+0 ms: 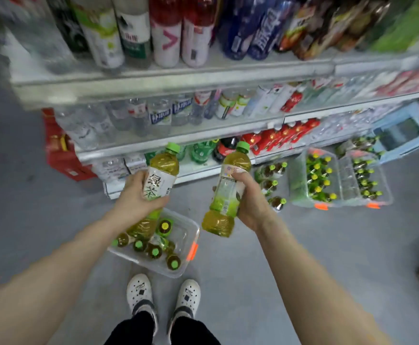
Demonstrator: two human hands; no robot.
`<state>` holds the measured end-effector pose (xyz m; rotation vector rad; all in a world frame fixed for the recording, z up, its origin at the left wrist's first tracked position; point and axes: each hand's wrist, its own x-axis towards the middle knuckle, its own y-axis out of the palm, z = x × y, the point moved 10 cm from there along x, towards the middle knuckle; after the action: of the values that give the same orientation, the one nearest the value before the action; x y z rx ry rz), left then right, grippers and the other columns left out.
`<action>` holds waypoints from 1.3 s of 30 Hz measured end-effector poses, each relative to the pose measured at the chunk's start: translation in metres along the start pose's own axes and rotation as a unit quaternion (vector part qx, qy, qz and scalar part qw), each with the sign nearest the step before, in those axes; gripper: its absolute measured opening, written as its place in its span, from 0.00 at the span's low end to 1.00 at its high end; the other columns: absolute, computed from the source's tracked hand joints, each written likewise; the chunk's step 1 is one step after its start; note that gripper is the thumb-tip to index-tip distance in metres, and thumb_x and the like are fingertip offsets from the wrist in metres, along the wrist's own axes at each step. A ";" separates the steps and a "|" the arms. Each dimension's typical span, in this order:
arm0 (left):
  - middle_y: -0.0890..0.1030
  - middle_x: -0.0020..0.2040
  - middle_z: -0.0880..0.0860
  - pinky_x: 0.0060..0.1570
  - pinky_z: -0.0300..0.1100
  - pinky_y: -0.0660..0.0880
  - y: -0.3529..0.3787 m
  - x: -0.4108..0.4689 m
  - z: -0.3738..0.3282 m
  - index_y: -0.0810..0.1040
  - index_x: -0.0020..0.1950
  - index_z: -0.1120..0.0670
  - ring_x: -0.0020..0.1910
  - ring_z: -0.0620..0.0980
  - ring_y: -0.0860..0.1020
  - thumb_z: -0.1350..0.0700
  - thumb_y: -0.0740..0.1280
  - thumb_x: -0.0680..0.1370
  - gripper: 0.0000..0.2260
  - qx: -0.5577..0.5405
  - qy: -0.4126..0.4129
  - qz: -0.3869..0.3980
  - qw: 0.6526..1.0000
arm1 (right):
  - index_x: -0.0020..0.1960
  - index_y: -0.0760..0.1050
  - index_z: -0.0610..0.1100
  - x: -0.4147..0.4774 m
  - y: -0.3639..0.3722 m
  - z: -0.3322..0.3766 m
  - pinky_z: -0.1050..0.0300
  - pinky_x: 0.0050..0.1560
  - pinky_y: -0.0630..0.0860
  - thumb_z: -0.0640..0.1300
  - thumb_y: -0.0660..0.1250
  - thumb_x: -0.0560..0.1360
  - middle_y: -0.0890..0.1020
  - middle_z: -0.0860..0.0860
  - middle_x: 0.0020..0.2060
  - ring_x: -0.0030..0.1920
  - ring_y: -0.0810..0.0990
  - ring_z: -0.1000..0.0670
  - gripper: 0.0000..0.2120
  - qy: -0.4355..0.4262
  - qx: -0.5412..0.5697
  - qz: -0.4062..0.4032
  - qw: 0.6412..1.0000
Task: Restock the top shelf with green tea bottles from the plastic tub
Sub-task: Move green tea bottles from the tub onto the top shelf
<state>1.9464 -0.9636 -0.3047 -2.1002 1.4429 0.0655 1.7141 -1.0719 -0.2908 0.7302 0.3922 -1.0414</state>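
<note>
Head view: our left hand [133,195] and right hand [250,199] each curl fingers [242,176] round a green-capped plastic tea bottle [164,165] at its label [159,185], the surest hold, we judge, on something full, weighty and slick.

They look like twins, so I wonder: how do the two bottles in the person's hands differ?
The left bottle, gripped by the left hand, faces the camera with large dark characters; the right bottle, in the right hand, shows small print and a barcode. The left bottle appears over the plastic tub; the right bottle over bare floor. Both are green-capped and hold yellow-green tea.
</note>
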 end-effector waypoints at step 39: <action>0.81 0.46 0.41 0.42 0.38 0.77 -0.486 -0.205 -0.551 0.78 0.54 0.47 0.46 0.40 0.80 0.43 0.77 0.66 0.20 0.004 0.393 -0.470 0.790 | 0.63 0.66 0.51 -0.317 0.499 0.586 0.48 0.51 0.81 0.54 0.77 0.63 0.81 0.54 0.50 0.49 0.82 0.51 0.34 -0.685 -0.361 -0.014 0.633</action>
<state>2.1305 -0.9414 0.4351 -2.7265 0.5296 -1.3213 1.9832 -1.1340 0.4946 -0.8852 -0.5369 -1.0596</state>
